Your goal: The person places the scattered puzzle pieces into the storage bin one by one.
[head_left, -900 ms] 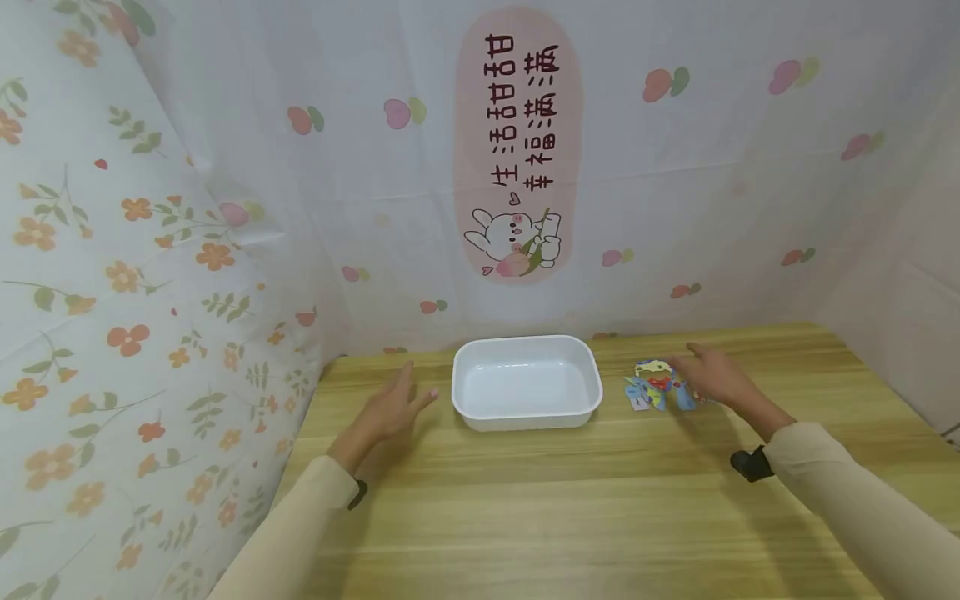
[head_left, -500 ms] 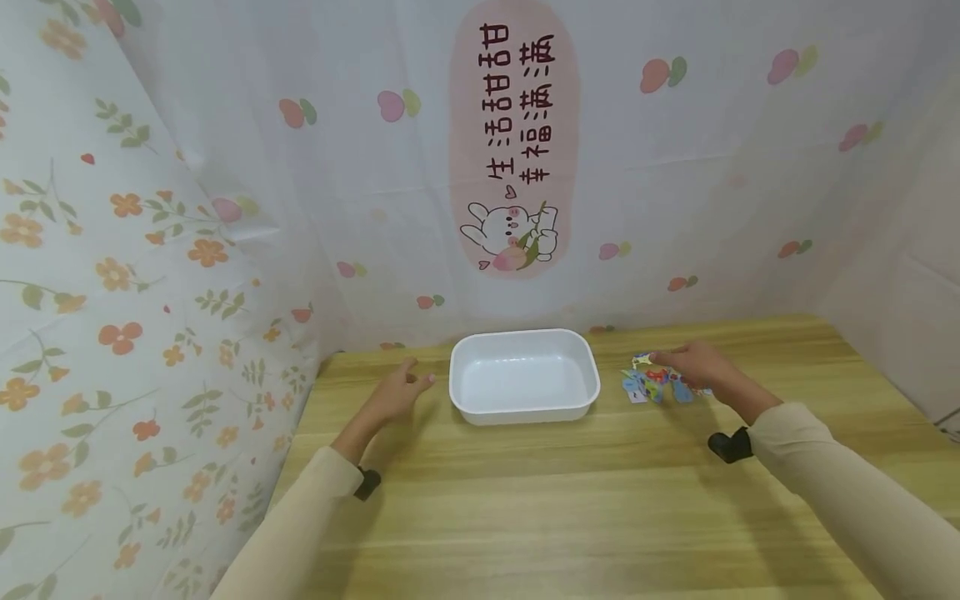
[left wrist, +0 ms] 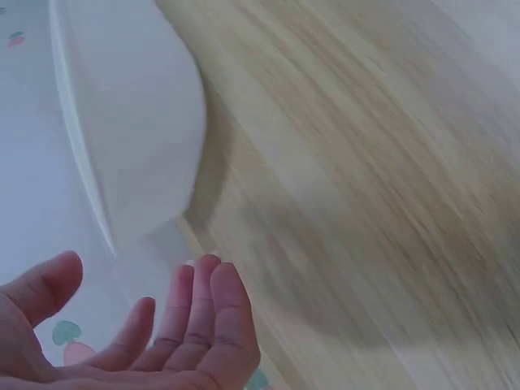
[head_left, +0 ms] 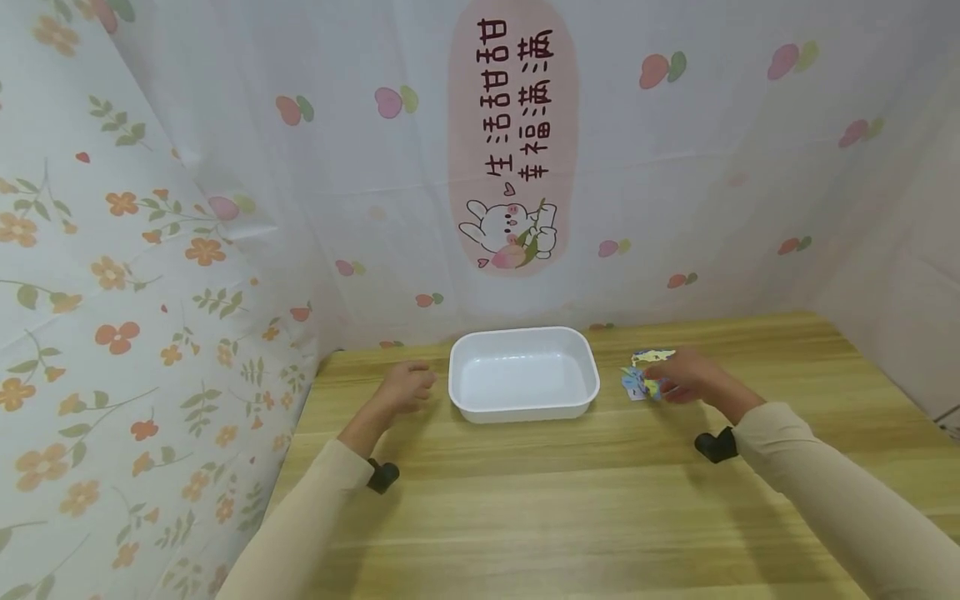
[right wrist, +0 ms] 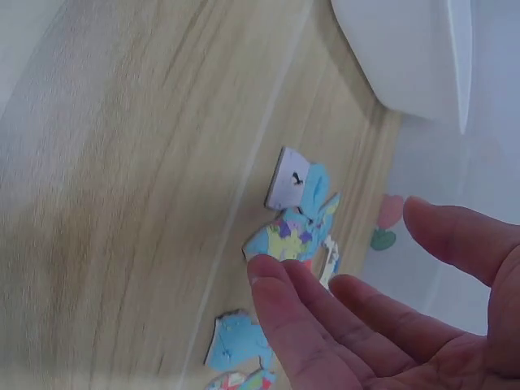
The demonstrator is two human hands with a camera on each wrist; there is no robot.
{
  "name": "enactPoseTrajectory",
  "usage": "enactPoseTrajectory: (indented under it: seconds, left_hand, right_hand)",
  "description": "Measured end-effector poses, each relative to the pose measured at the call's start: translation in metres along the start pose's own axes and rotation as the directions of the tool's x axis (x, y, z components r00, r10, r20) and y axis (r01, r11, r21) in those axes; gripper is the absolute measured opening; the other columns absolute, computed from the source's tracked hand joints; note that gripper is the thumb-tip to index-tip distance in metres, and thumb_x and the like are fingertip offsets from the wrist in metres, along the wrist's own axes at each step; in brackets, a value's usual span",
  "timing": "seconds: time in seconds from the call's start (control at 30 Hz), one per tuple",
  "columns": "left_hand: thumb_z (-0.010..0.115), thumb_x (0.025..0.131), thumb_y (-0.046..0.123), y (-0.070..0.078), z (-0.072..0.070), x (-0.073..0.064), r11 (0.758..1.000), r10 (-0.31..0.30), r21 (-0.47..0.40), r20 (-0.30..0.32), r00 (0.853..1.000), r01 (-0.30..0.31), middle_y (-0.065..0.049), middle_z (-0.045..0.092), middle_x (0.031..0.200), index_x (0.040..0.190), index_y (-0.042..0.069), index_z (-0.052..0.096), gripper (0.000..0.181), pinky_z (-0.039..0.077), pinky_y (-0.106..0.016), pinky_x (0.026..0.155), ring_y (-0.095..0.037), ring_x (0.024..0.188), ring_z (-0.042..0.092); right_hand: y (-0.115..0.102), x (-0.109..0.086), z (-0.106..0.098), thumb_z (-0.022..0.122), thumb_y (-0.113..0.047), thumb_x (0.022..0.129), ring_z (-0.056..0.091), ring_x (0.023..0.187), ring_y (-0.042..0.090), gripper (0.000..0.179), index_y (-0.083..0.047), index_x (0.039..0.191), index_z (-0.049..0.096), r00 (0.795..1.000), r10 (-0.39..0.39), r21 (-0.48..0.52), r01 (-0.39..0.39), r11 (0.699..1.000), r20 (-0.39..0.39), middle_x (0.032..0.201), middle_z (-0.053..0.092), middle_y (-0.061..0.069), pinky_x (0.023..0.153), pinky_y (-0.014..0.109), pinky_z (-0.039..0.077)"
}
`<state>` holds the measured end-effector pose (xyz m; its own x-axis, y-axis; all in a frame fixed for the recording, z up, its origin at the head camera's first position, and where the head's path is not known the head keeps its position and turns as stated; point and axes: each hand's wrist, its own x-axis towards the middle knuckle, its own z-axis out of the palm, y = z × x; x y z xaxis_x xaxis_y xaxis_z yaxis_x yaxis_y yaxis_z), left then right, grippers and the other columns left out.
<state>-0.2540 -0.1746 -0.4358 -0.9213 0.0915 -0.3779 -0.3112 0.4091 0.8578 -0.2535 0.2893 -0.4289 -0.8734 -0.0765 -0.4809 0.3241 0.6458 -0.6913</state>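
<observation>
Several flat, colourful jigsaw puzzle pieces [head_left: 634, 385] lie on the table to the right of a white tray [head_left: 525, 417]. Over them hovers my right hand [head_left: 692, 375], its fingers loosely bent and thumb apart. The right wrist view has a pale pink and blue piece [right wrist: 292, 183], a multicoloured piece [right wrist: 280, 237] by the fingertips, and a light blue piece [right wrist: 234, 341] lower down. Whether the fingertips touch a piece is unclear. Left of the tray, my left hand [head_left: 402, 388] hangs relaxed above the table, holding nothing; its fingers are half bent in the left wrist view.
A printed cloth [head_left: 337, 208] hangs along the table's back edge, and a floral curtain [head_left: 150, 350] borders the left side. The wooden table [head_left: 540, 508] extends in front of the tray. Dark wrist-worn devices [head_left: 717, 446] sit beneath both wrists.
My right hand has moved left and lower over the puzzle pieces, its fingers bending more. My left hand has turned slightly and its fingers have drawn together. The head view has tilted down slightly.
</observation>
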Motion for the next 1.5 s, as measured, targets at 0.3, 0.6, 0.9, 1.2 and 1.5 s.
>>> enactPoseTrajectory:
  seconds: [0.3,0.6,0.9,1.2,1.5]
  left_hand:
    - [0.057,0.096,0.02,0.01,0.004,-0.002,0.994,-0.059,-0.092,0.0,0.998,0.059,-0.027,0.049,0.133,0.145,0.0,0.037,0.057,0.046,-0.051,0.099,-0.042,0.12,0.051]
    - [0.058,0.091,0.009,0.012,0.017,0.002,0.97,-0.131,-0.209,-0.026,0.991,0.123,-0.024,0.053,0.126,0.136,-0.001,0.045,0.048,0.047,-0.048,0.097,-0.031,0.1,0.06]
    - [0.057,0.088,0.003,0.017,0.023,0.008,0.961,-0.138,-0.247,-0.045,0.989,0.122,-0.013,0.058,0.101,0.129,-0.001,0.053,0.041,0.049,-0.039,0.087,-0.021,0.082,0.059]
    - [0.059,0.086,0.0,0.024,0.026,0.009,0.948,-0.165,-0.283,-0.042,0.985,0.147,-0.007,0.058,0.091,0.123,0.002,0.056,0.037,0.049,-0.033,0.079,-0.02,0.079,0.06]
    - [0.061,0.086,-0.001,0.02,0.029,0.01,0.949,-0.17,-0.279,-0.049,0.984,0.15,-0.006,0.06,0.087,0.124,0.001,0.059,0.038,0.049,-0.033,0.078,-0.019,0.076,0.058]
  right_hand:
    - [-0.003,0.007,0.013,0.062,-0.016,0.092,0.069,0.079,0.027,0.054,0.021,0.126,0.042,0.999,0.017,0.067,-0.014,0.998,-0.041,0.099,0.066,0.029,0.076,0.038,0.059]
    - [-0.003,0.016,0.025,0.061,-0.014,0.086,0.064,0.061,0.015,0.023,0.006,0.075,0.065,0.997,0.002,-0.1,-0.011,0.995,-0.084,0.065,0.064,0.006,0.063,0.031,0.058]
    - [-0.002,0.023,0.04,0.061,-0.013,0.079,0.054,0.048,0.013,0.026,-0.009,0.055,0.053,0.98,-0.086,-0.276,0.033,0.961,-0.182,0.051,0.054,0.001,0.045,0.023,0.045]
    - [-0.01,0.022,0.054,0.059,-0.011,0.077,0.04,0.051,0.013,0.029,-0.016,0.057,0.039,0.956,-0.106,-0.366,-0.002,0.931,-0.275,0.056,0.038,-0.002,0.044,0.022,0.035]
    - [-0.012,0.023,0.064,0.052,-0.007,0.08,0.036,0.052,0.013,0.03,-0.017,0.056,0.036,0.953,-0.04,-0.347,-0.07,0.935,-0.299,0.057,0.035,-0.002,0.045,0.023,0.031]
